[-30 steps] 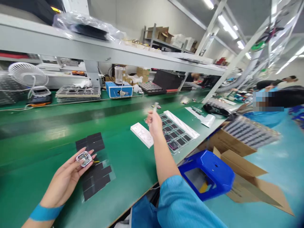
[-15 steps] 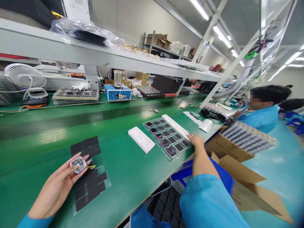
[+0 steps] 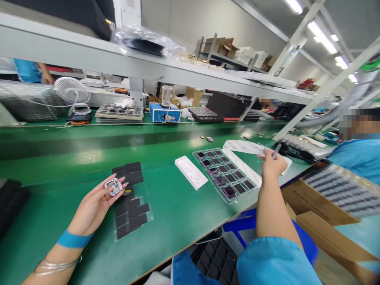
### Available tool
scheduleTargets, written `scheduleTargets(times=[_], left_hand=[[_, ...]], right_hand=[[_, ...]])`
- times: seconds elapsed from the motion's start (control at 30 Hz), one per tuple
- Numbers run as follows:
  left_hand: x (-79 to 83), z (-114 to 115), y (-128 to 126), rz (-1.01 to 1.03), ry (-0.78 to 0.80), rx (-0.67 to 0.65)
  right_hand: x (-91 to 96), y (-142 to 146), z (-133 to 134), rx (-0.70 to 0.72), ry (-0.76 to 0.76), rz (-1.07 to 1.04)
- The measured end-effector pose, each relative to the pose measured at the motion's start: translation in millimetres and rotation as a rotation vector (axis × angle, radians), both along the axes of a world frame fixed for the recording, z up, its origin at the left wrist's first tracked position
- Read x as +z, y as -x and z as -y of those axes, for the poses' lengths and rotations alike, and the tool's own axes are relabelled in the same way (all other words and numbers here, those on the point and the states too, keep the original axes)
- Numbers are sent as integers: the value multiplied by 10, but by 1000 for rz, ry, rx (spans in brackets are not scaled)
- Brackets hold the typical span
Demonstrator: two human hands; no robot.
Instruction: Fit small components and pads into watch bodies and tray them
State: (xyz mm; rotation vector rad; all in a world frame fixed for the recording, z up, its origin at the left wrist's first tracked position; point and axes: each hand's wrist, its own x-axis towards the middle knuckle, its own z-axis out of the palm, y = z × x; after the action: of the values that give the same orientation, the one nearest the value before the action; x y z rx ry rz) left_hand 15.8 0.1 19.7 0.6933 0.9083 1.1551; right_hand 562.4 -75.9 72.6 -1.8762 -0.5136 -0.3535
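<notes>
My left hand (image 3: 97,200) is closed around a small square watch body (image 3: 113,187), its back open and the circuit board showing. Below it a black-and-yellow strip pokes out, near a clear sheet of black rectangular stickers (image 3: 132,217). At the right, my right hand (image 3: 271,163) is closed on a slim grey tool (image 3: 276,151), which looks like tweezers. A white printed strip (image 3: 243,146) runs up to its fingers; whether they pinch it is hard to tell. Another strip (image 3: 245,168) lies along a clear tray (image 3: 222,194) with dark square screens, several pink-rimmed.
A white block (image 3: 191,172) dotted with small bits lies left of the tray. Small watch parts (image 3: 209,139) sit farther back. Behind stand a blue box (image 3: 164,114), a fan (image 3: 73,91) and stacked trays (image 3: 118,113). A co-worker (image 3: 359,158) and cardboard boxes (image 3: 320,202) are at the right.
My right hand has moved from the tray's edge farther out, and a white strip now curves beside it. The view has swung left; my left hand keeps the watch body over the stickers.
</notes>
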Motion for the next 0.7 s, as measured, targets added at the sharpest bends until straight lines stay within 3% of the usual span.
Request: scheduleTargets(times=[0.07,0.17,0.27,0.33,0.47,0.6,0.7], left_hand=[[31,-11,41,27,-29,23],[102,-32,122,91,-60,83],[191,-69,241,168,-85,169],[248,-101,347,216,-108,237],[330,-151,587,280,-168,436],[366,-165,730,315,-182,497],[373,-150,711,318,-174,458]], right_hand=[[194,342,-156,169,-281,-19],[418,985,-372,579,-692,-244],[433,1690,-584,890,-759,-518],[285,2145,-713,1032,-648,-682],[-263,2816,-848,1203,-219,-968],[-698,2966,-801,1215,194,-1111],[-787,2890,-725,1241,284,-1089]])
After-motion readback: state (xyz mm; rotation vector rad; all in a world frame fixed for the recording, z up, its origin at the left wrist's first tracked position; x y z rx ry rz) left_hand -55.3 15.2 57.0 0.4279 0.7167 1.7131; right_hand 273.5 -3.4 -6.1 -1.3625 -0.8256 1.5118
